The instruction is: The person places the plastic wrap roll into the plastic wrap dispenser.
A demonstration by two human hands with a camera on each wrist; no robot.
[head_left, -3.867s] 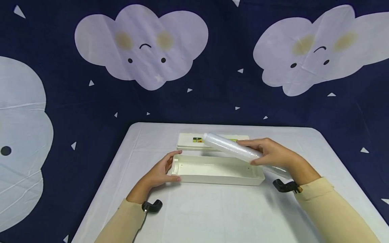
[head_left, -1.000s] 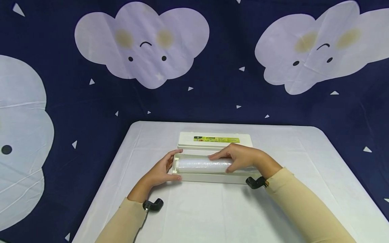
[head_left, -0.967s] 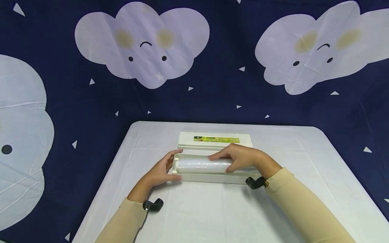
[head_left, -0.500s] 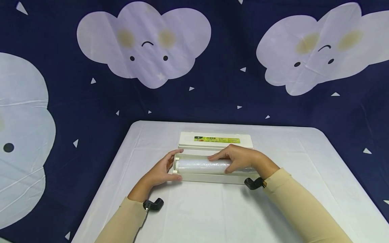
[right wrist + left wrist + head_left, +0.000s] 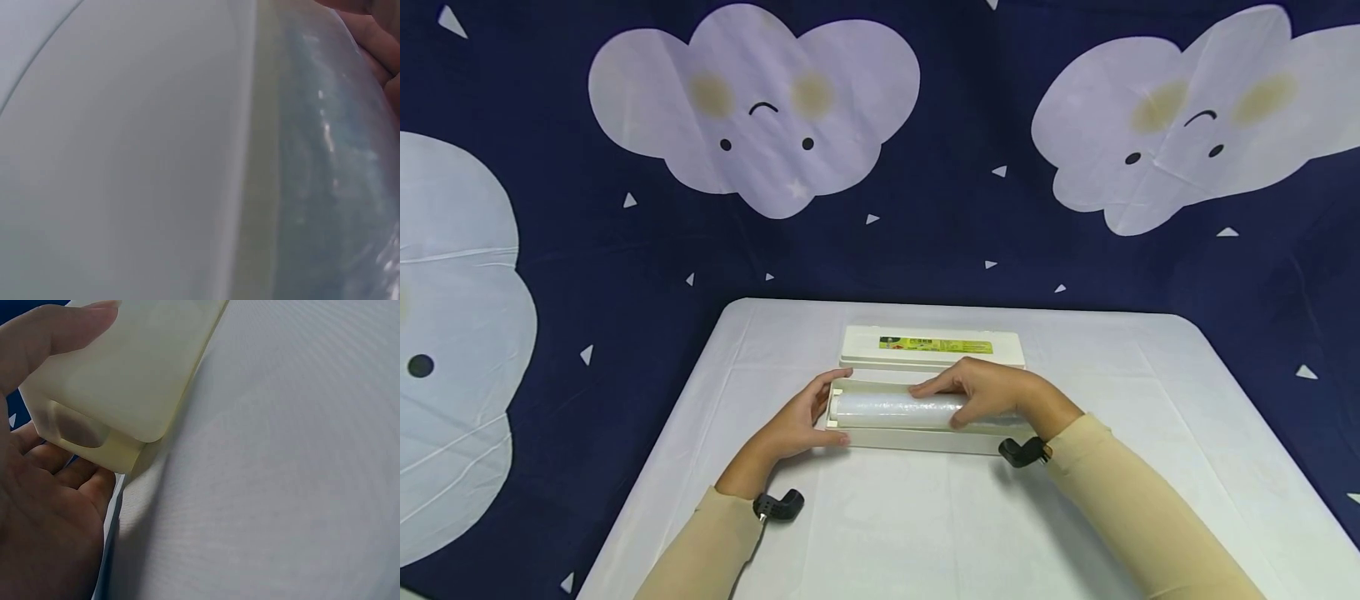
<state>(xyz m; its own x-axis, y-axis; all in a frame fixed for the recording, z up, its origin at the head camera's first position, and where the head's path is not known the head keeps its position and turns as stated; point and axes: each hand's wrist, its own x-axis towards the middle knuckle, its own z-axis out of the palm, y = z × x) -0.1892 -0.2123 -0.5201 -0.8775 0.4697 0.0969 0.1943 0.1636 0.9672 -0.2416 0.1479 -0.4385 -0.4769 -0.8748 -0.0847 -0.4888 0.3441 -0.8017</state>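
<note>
A long off-white plastic box (image 5: 917, 439) stands lidless on the table. My left hand (image 5: 792, 425) grips its left end, thumb on the front wall and fingers at the back; the left wrist view shows the thumb (image 5: 81, 328) on the box wall. Inside the box lies a clear roll of plastic wrap (image 5: 872, 408), its left end against the box's left end. My right hand (image 5: 992, 392) holds the roll from above, thumb in front and fingers behind. It hides the roll's right part. In the right wrist view the wrap (image 5: 331, 175) runs along the box's rim.
Behind the box lies its off-white lid (image 5: 936, 357) with a yellow-green label. Both rest on a white-covered table (image 5: 910, 533). A dark blue cloth (image 5: 940, 250) printed with clouds hangs behind the table's back edge.
From above the box, my right hand has brought the tilted roll down and left into it, now lying level. In the last second the roll shifts slightly left. My left hand stays put.
</note>
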